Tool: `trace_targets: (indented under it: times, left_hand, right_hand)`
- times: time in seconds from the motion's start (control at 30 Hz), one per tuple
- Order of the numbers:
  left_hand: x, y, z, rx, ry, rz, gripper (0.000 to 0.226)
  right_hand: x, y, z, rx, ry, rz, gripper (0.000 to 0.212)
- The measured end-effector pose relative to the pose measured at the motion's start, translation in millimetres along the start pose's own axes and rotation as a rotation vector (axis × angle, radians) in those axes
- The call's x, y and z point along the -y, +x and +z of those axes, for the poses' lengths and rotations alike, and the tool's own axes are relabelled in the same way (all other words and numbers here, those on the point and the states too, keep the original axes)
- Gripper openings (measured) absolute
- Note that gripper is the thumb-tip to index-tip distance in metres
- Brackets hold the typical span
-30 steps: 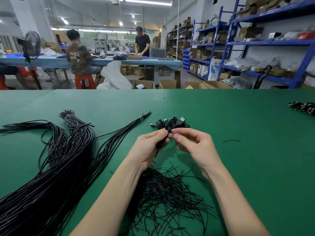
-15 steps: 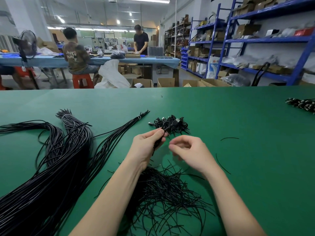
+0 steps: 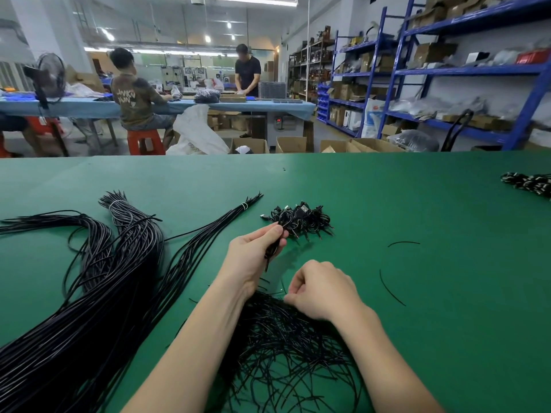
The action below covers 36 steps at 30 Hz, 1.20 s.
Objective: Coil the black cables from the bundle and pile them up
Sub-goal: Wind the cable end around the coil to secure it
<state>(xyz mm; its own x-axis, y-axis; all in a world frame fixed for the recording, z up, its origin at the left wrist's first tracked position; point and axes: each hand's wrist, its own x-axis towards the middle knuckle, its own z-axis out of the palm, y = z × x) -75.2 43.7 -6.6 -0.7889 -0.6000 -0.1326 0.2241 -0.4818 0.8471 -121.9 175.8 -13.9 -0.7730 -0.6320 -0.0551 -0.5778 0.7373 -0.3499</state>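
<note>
Nearest, right hand (image 3: 320,289) now down at the tie heap (image 3: 286,344), fingers curled, pinching one strand, lower than half a second ago. Further out, left hand (image 3: 256,253) gripping coiled cable (image 3: 275,244) beside the pile (image 3: 299,219) on the bench (image 3: 417,204). Risks dragging tangled neighbours, or coil springing loose

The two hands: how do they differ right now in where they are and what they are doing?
The left hand is raised farther up the table beside the pile of coiled cables, gripping a coiled black cable. The right hand sits lower and nearer, fingers curled at the edge of the heap of short black ties; whether it pinches one cannot be told. Both are bare and over the green table.
</note>
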Motion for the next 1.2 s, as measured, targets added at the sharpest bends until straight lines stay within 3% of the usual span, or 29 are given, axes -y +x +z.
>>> trace_targets:
  times: [0.3,0.47,0.67,0.87,1.07,1.2]
  left_hand:
    - [-2.3,0.9,-4.5,-0.018,-0.048,-0.006,0.01]
    - [-4.6,0.7,-5.4,-0.028,-0.056,-0.001,0.01]
    - [-2.6,-2.0,-2.0,-0.003,-0.052,-0.015,0.009]
    - [0.9,-8.7,6.7,0.122,0.125,0.005,0.015]
    - [-3.9,-12.9,8.1,0.21,0.351,0.146,0.019]
    - [-7.1,-13.4,8.9,0.274,0.46,0.25,0.012]
  right_hand:
    - [-12.5,3.7,-5.4,-0.013,0.632,0.054,0.008]
    - [-22.4,2.0,-13.7,0.086,0.821,0.056,0.007]
    - [-26.1,2.3,-29.9,-0.11,1.294,-0.002,0.008]
    - [-14.0,2.1,-29.3,-0.123,1.37,0.031,0.005]
    - [-21.0,3.0,-33.1,0.032,1.484,0.119,0.005]
    - [-21.3,2.4,-36.8,0.1,1.535,0.108,0.03]
